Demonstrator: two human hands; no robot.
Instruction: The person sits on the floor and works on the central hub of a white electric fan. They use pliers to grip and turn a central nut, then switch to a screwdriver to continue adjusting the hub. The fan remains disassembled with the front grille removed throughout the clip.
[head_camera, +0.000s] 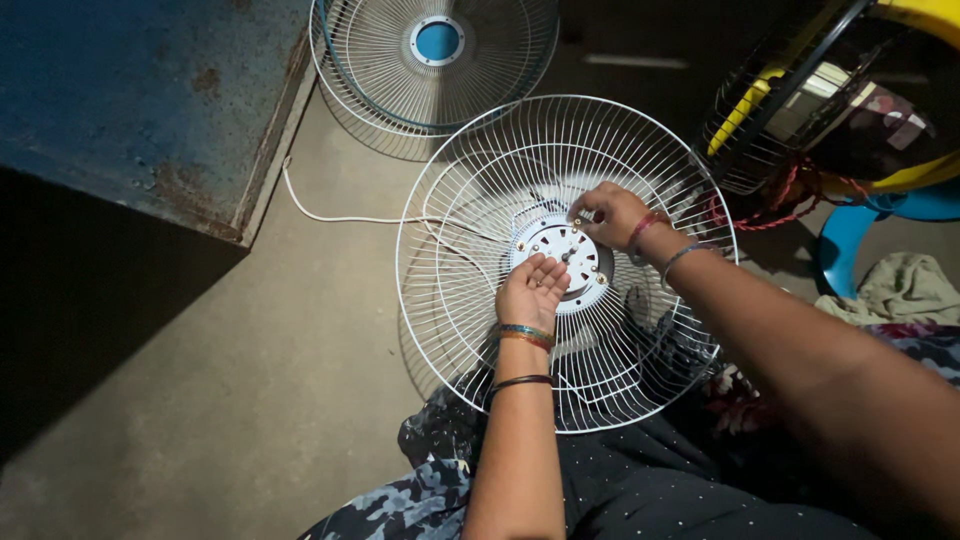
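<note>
Left hand (532, 290) fingers steady the hub plate (565, 258) at 6 o'clock; right hand (610, 214) fingers pinch a screw at 1 o'clock, rear grille (470, 200) seated.

Both bare forearms reach in from the near edge toward the middle of the scene. The left hand (532, 290), palm down with fingers loosely curled, lies nearer, its wrist ringed by coloured bangles and a dark band. The right hand (612, 213) lies farther and to the right, wrist bent, its fingertips (583, 214) pinched together and pointing left.
</note>
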